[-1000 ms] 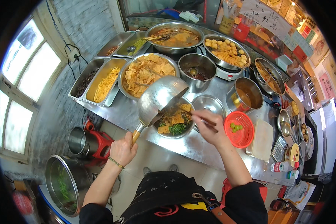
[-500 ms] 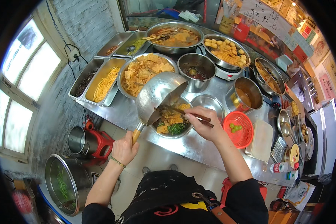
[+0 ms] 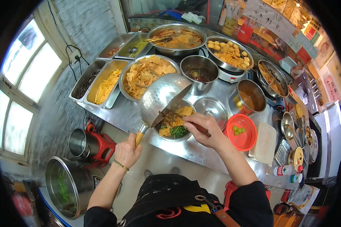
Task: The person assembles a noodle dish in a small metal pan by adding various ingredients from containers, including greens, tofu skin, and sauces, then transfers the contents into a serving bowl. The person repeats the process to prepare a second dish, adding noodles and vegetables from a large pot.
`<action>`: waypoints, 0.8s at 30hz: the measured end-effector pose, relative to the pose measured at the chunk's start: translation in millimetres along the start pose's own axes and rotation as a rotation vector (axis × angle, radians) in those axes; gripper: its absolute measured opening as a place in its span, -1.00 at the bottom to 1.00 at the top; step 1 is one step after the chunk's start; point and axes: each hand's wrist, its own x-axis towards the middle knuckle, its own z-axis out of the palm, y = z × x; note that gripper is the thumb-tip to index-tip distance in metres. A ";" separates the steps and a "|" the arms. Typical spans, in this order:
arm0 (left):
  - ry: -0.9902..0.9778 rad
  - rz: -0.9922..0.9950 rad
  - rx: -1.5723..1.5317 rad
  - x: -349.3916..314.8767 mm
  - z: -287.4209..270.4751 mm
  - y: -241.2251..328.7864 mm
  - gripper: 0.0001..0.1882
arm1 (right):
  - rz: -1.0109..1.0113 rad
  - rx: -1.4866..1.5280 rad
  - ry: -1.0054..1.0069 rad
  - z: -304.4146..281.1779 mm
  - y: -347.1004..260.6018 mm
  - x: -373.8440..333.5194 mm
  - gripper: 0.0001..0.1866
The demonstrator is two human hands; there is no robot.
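Observation:
My left hand (image 3: 127, 152) is closed round the wooden handle (image 3: 140, 135) of a dented silver wok (image 3: 161, 94). The wok is tipped on its side, its open side turned to the right over a metal bowl (image 3: 174, 139). Yellow sheet-like pieces (image 3: 185, 111) and dark leafy greens (image 3: 178, 131) lie in that bowl. With closed fingers, my right hand (image 3: 204, 129) grips brown chopsticks (image 3: 177, 114), which reach left toward the wok's mouth. The wok's inside is mostly hidden.
Behind the wok stand a bowl of fried sheets (image 3: 151, 72), a pot with a ladle (image 3: 199, 87) and a broth basin (image 3: 176, 48). A metal lid (image 3: 212, 108), red basket (image 3: 241, 140) and lidded plastic box (image 3: 264, 145) sit to the right. A large pot (image 3: 85, 189) stands lower left.
My right hand has moved a little left and down, with the chopsticks. The wok has shifted and turned slightly, and my left hand keeps its grip on the handle.

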 end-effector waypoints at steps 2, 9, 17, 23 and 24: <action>-0.006 -0.008 -0.003 -0.8 1.3 -0.2 -0.77 | 0.116 0.075 0.147 0.9 3.3 -0.4 -0.83; 0.026 -0.035 -0.021 0.0 6.4 -0.6 -0.80 | 0.150 0.125 0.015 2.6 -7.1 5.1 -0.85; 0.043 -0.090 -0.029 1.4 5.3 1.3 -0.77 | 0.213 0.227 0.161 5.6 4.6 1.5 -0.84; -0.049 -0.521 -0.632 -7.8 -7.7 9.8 -0.83 | 0.136 0.238 0.327 -10.1 -21.3 12.8 -0.86; -0.089 -0.557 -0.789 -10.0 -12.5 12.0 -0.86 | -0.003 0.052 0.285 -11.6 -32.3 21.8 -0.85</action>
